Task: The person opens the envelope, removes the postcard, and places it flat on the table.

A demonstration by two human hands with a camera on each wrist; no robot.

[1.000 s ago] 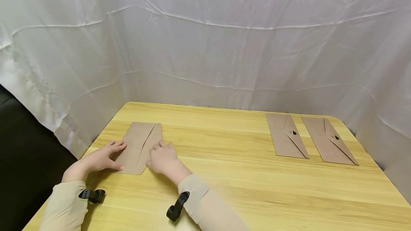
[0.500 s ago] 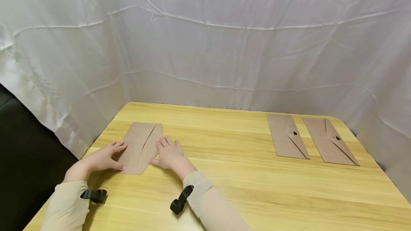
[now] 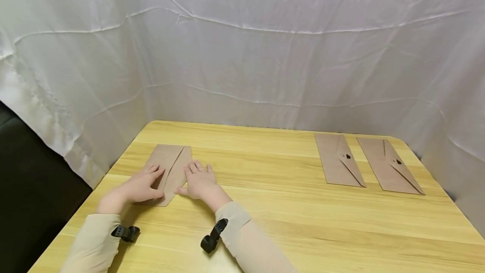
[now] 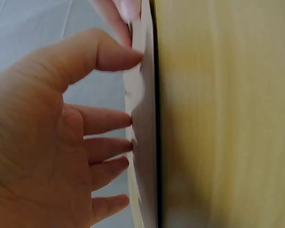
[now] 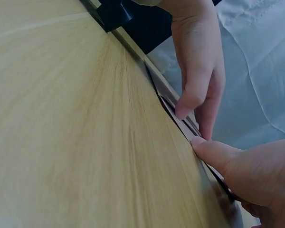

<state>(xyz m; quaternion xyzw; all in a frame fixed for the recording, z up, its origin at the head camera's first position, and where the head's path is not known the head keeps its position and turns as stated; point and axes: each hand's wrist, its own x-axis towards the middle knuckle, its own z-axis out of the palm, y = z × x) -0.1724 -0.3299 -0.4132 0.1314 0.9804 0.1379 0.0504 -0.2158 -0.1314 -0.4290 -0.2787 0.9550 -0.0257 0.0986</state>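
Observation:
A brown paper envelope (image 3: pixel 166 157) lies flat at the table's left, a slanted flap line running along it. My left hand (image 3: pixel 140 186) touches its middle with fingertips and thumb, near the flap line. In the left wrist view the left hand (image 4: pixel 42 128) has its fingers and thumb apart, tips against the envelope (image 4: pixel 145 109). My right hand (image 3: pixel 200 182) rests on the envelope's right edge, fingers extended and thumb out to the left. The right wrist view has the right hand (image 5: pixel 256 175) with its thumb on the paper; the other fingers are mostly hidden.
Two more brown envelopes lie side by side at the far right, a left one (image 3: pixel 329 159) and a right one (image 3: pixel 380 159), each with a black mark on its pointed flap. White cloth (image 3: pixel 242 62) hangs behind the wooden table (image 3: pixel 273 205). Each wrist wears a black strap.
My left hand has slid right from the envelope's left side toward its flap line. The right hand's curled fingers have straightened and moved slightly right; over the last half second it stays put.

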